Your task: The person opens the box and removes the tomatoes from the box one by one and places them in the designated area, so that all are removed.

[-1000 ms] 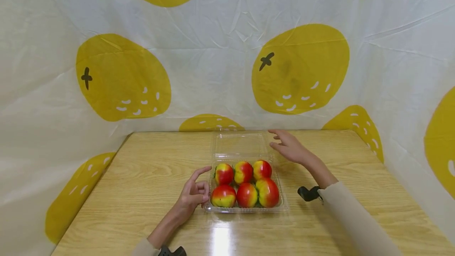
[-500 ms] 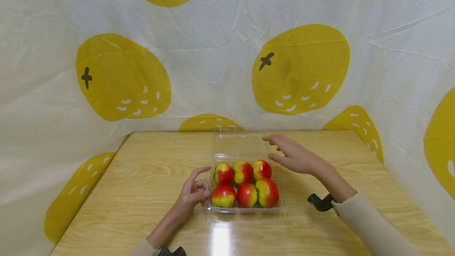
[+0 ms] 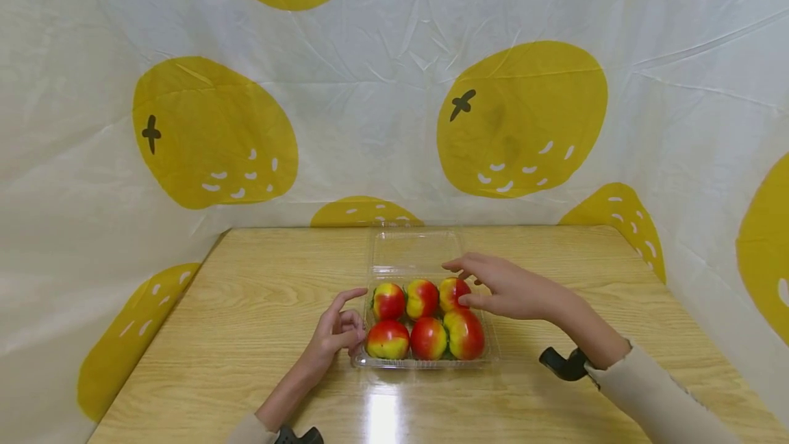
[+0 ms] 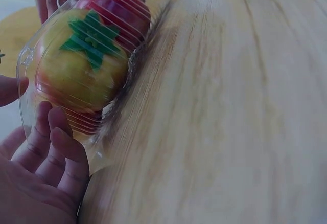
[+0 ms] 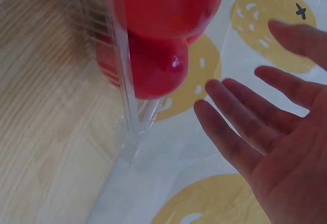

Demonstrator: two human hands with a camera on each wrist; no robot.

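Note:
A clear plastic clamshell box (image 3: 425, 364) stands on the table with its lid (image 3: 419, 252) folded back toward the wall. Two rows of glossy red-and-yellow fruits fill it. Through the box's side, the left wrist view shows one fruit (image 4: 76, 81) with a green star-shaped leaf top. My left hand (image 3: 333, 334) holds the box's left side, fingers bent against the wall and a fingertip at the rim. Over the back right fruit (image 3: 452, 291) reaches my right hand (image 3: 505, 286), fingers spread and loosely extended. A gap shows between its fingertips and the fruits in the right wrist view.
The wooden table (image 3: 259, 279) meets a white cloth (image 3: 370, 142) printed with yellow fruit shapes at the back and sides. Black wrist devices (image 3: 564, 364) sit at both beige sleeves (image 3: 659, 389). Light glares off the table in front of the box.
My right hand has come from beside the open lid toward me and left, to over the back right fruit. My left hand and the box have stayed in place.

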